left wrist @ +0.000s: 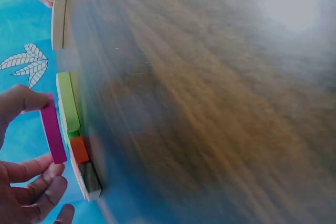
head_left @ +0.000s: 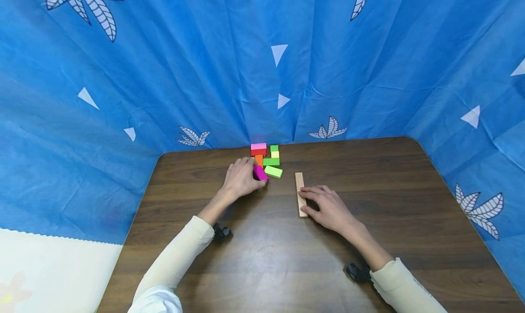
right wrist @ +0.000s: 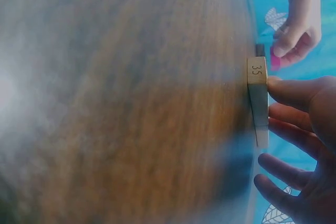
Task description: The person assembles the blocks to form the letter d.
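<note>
My left hand (head_left: 241, 178) pinches a magenta block (left wrist: 52, 129) between thumb and fingers. In the left wrist view the block is off the table, beside a cluster of coloured blocks. Nearest to it are a light-green block (head_left: 273, 171) and an orange block (head_left: 259, 161). My right hand (head_left: 328, 208) touches a row of plain wooden blocks (head_left: 300, 185) lying end to end. Its thumb and fingertips rest along the row with the fingers spread, and a seam shows between blocks. The near end block (right wrist: 257, 71) bears the number 35.
Behind the left hand sit a pink block (head_left: 258, 146) on a red one (head_left: 258, 152), green blocks (head_left: 271, 161) and a pale yellow block (head_left: 275, 154). A blue patterned curtain (head_left: 262, 76) hangs along the back edge of the brown wooden table (head_left: 262, 267).
</note>
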A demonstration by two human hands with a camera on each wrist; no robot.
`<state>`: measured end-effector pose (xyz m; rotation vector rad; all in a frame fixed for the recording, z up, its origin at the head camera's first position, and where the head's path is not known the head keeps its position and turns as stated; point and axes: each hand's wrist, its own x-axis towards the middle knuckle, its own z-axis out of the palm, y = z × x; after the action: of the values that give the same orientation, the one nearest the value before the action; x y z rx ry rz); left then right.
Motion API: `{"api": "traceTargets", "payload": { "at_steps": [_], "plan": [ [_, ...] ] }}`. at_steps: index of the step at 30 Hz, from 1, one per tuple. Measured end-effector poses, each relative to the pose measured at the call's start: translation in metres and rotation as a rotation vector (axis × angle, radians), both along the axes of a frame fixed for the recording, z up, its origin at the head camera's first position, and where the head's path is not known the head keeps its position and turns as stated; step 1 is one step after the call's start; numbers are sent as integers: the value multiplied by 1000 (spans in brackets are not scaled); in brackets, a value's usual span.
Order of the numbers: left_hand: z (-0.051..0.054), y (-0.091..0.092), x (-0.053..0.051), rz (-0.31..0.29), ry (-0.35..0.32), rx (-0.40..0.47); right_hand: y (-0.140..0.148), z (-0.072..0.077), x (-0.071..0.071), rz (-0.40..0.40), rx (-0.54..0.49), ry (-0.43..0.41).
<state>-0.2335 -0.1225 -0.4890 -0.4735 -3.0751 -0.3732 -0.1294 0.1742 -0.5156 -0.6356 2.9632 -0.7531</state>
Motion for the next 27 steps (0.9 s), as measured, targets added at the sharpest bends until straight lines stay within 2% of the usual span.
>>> {"api": "traceTargets", "payload": {
  "at_steps": [7,12,19,27],
  "plan": [
    [1,14,-10,-66,43,31,0,0,1,3,-14,18],
    [0,30,-21,-90,48,52,1,1,0,-3,-13,10],
    [-1,52,-38,-101,28,46,1,-1,-1,-6,-21,3],
    [-4,71,-61,-175,-37,84,0,-1,0,-9,-27,11]
  ]
}}
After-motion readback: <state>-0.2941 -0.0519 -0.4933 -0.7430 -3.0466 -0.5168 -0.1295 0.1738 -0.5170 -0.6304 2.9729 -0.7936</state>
